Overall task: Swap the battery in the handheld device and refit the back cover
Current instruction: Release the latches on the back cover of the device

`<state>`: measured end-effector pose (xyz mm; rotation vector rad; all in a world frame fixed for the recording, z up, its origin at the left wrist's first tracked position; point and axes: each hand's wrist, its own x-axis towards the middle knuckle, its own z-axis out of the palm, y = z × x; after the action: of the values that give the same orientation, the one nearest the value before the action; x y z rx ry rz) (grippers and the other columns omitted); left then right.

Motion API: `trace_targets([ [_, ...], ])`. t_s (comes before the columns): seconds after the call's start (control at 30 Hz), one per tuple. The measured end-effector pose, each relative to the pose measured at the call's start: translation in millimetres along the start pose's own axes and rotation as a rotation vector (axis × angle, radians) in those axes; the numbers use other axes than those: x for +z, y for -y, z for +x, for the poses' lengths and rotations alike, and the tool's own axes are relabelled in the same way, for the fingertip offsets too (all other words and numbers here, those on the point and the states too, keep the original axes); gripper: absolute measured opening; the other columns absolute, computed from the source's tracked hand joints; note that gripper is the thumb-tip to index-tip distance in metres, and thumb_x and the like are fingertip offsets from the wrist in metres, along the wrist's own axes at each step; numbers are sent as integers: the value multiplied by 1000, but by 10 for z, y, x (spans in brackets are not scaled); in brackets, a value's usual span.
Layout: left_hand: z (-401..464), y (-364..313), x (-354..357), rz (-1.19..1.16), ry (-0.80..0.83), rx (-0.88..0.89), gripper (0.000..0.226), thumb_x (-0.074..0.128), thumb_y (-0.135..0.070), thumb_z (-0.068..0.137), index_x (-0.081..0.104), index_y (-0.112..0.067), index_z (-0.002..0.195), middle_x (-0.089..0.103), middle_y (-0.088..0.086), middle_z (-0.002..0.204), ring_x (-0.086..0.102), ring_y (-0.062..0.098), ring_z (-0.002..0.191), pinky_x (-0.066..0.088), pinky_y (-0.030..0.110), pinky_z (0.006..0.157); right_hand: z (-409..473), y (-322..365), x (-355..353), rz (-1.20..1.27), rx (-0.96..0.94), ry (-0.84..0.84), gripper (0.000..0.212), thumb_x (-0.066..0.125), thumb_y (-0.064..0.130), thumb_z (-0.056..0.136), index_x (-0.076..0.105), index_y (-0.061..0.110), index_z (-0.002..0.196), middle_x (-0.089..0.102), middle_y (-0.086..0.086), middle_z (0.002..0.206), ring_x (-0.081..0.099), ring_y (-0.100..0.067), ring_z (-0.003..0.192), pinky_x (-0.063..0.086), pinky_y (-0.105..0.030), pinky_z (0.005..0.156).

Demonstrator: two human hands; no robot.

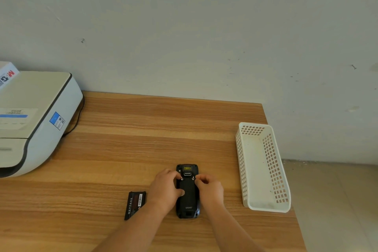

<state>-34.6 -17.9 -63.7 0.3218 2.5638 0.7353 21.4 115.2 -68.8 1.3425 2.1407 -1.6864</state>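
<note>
A black handheld device lies face down on the wooden table, its back cover seated on it. Two small metal latches sit near the cover's top edge. My left hand rests on the device's left side, fingertips at the left latch and thumb pressed on the cover. My right hand is on the right side, fingers pinched at the right latch. A loose black battery with a red label lies flat on the table, just left of my left wrist.
A white perforated plastic basket stands at the table's right edge, with nothing visible inside. A large white printer with a black cable occupies the far left. A grey wall runs behind the table; floor shows to the right.
</note>
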Motion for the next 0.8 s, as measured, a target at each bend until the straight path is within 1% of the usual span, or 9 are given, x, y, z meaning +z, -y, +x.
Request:
trace_targets([
  [0.07, -10, -20, 8, -3, -9, -16, 43, 79, -29, 78, 61, -29, 117, 51, -12, 122, 46, 10, 118, 43, 28, 96, 7, 1, -4, -88, -58, 31, 11, 64, 17, 92, 69, 25, 98, 62, 8, 107, 60, -2, 83, 44, -11, 60],
  [0.13, -12, -22, 23, -27, -9, -32, 42, 79, -27, 78, 62, -28, 116, 50, -11, 121, 45, 12, 119, 43, 29, 96, 24, 4, 5, -180, -101, 33, 15, 63, 16, 93, 70, 21, 105, 56, 9, 111, 54, 1, 83, 40, -9, 59],
  [0.23, -17, -13, 64, -80, -20, -53, 40, 79, -22, 78, 63, -26, 115, 48, -13, 117, 46, 12, 117, 42, 27, 93, 46, -16, 22, -194, -113, 18, 18, 63, 14, 92, 71, 19, 108, 56, 8, 115, 53, 1, 85, 40, -9, 59],
  [0.37, -18, -11, 100, -139, -39, -78, 40, 79, -17, 78, 62, -24, 114, 46, -13, 113, 47, 12, 116, 39, 24, 92, 56, -31, 28, -210, -135, 19, 19, 63, 12, 92, 70, 18, 109, 55, 8, 117, 54, -1, 88, 40, -9, 59],
  [0.43, -14, -10, 100, -143, -30, -77, 40, 78, -16, 78, 61, -24, 114, 44, -13, 112, 47, 12, 116, 40, 25, 93, 54, -23, 27, -233, -149, 20, 19, 62, 13, 93, 69, 19, 110, 54, 8, 117, 54, 0, 86, 41, -9, 57],
  [0.63, -22, -8, 49, -78, -4, -35, 40, 79, -25, 78, 58, -28, 112, 49, -13, 116, 48, 11, 114, 45, 31, 95, 5, 19, -23, -325, -224, 58, 20, 59, 15, 95, 65, 21, 113, 52, 9, 116, 53, 3, 82, 41, -9, 56],
  [0.67, -28, -2, 42, -75, -8, -26, 41, 79, -28, 78, 57, -27, 113, 50, -13, 117, 48, 11, 115, 45, 31, 95, -3, 23, -47, -349, -247, 64, 20, 60, 17, 94, 63, 23, 113, 53, 9, 115, 53, 2, 84, 41, -9, 58],
  [0.73, -52, 23, 19, -62, -15, -1, 45, 76, -37, 80, 55, -26, 118, 50, -11, 120, 46, 12, 117, 44, 31, 98, -21, 27, -73, -428, -314, 83, 22, 62, 25, 92, 61, 25, 114, 50, 11, 117, 52, -1, 92, 45, -12, 68],
  [0.8, -92, 64, -8, 60, -6, 73, 56, 70, -50, 80, 51, -26, 127, 49, -11, 127, 42, 12, 121, 39, 31, 103, -62, 37, -66, -543, -376, 122, 30, 64, 35, 89, 59, 27, 118, 44, 12, 120, 49, -4, 102, 50, -19, 79],
])
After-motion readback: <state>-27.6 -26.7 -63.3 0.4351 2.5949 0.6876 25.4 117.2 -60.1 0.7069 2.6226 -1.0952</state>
